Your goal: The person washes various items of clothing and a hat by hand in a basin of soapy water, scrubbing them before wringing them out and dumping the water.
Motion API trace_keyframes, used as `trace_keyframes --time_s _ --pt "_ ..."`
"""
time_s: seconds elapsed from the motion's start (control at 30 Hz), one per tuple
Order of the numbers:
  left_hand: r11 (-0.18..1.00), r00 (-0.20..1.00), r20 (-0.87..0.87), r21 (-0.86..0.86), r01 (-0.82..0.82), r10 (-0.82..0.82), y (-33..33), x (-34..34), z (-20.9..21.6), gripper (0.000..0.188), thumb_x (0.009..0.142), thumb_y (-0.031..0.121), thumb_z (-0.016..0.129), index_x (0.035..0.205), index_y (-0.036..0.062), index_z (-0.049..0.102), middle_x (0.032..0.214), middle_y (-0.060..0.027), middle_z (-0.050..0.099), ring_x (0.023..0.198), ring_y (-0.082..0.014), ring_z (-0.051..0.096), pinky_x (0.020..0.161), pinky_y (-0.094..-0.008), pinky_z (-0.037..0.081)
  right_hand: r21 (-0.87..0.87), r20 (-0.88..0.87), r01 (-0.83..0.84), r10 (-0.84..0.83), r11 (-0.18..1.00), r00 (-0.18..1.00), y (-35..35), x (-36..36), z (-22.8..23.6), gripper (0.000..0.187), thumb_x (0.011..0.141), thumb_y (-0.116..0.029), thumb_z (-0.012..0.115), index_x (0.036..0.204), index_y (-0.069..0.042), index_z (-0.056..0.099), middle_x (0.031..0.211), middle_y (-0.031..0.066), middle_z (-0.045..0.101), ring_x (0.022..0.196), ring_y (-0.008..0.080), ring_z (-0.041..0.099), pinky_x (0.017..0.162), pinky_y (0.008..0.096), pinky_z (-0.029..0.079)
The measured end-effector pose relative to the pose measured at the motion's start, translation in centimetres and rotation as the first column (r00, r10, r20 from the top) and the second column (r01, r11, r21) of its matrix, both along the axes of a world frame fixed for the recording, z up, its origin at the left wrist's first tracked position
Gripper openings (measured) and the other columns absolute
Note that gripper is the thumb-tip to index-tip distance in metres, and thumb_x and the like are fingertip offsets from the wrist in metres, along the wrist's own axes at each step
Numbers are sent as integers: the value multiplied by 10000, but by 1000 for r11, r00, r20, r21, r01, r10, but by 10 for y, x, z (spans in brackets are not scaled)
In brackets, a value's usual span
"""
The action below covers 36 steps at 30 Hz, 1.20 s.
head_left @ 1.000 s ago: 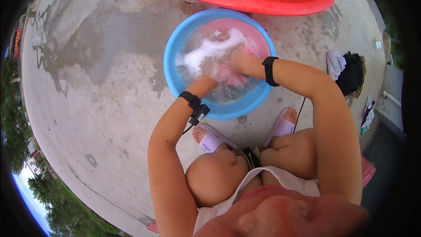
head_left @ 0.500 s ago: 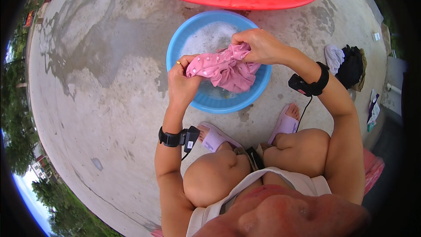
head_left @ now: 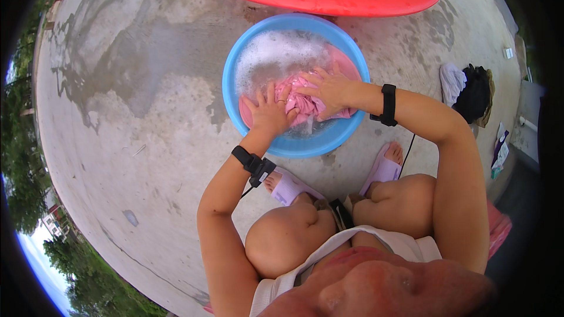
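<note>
A pink garment (head_left: 301,101) with small pale spots lies bunched in sudsy water inside a round blue basin (head_left: 230,85). White foam (head_left: 276,53) floats over the basin's far side. My left hand (head_left: 268,113) presses on the garment's left part, fingers spread. On its right part lies my right hand (head_left: 332,91), palm down with fingers stretched out. Neither hand grips the cloth. Parts of the garment spread under water toward both sides of the basin.
Just beyond the basin stands a large red tub (head_left: 323,3). To the right, a pale cloth (head_left: 451,84) and dark clothes (head_left: 473,94) lie on the concrete, with a packet (head_left: 500,149) nearer me. My slippered feet (head_left: 291,186) are close to the basin's near rim.
Half a second ago both hands gripped the pink garment, held bunched above the water. Now it is down in the water, and both hands have let go and lie spread on it.
</note>
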<state>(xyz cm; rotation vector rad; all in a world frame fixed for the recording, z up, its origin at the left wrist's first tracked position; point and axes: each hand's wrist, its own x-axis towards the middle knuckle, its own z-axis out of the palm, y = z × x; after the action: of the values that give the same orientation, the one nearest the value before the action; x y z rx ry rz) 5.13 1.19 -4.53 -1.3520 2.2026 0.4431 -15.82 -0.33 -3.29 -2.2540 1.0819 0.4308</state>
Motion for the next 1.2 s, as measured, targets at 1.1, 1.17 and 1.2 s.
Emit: trace_keyframes --time_s 1.1,1.17,1.2 --pt "566 -152 -622 771 -293 768 31 -27 37 553 994 455 381 1371 50 412 1320 -153 503 1167 -278 548 968 -412 477 247 889 436 -382 865 254 52 79 47 102 708 -7 555 788 -61 521 783 136 583 688 346 596 575 449 427" --pt "706 -56 -771 607 -365 634 34 -30 38 481 1022 382 367 1379 63 412 1330 -147 504 1198 -282 529 995 -411 461 246 872 432 -392 868 293 52 77 48 107 769 -49 547 872 -72 526 770 134 589 680 352 602 574 468 425" --pt "596 -180 -681 717 -363 710 29 -31 38 466 1021 376 368 1363 64 422 1319 -146 511 1188 -283 535 995 -414 461 215 865 409 -368 887 342 45 75 41 120 809 -83 539 927 -75 514 760 144 588 666 361 599 573 478 426"
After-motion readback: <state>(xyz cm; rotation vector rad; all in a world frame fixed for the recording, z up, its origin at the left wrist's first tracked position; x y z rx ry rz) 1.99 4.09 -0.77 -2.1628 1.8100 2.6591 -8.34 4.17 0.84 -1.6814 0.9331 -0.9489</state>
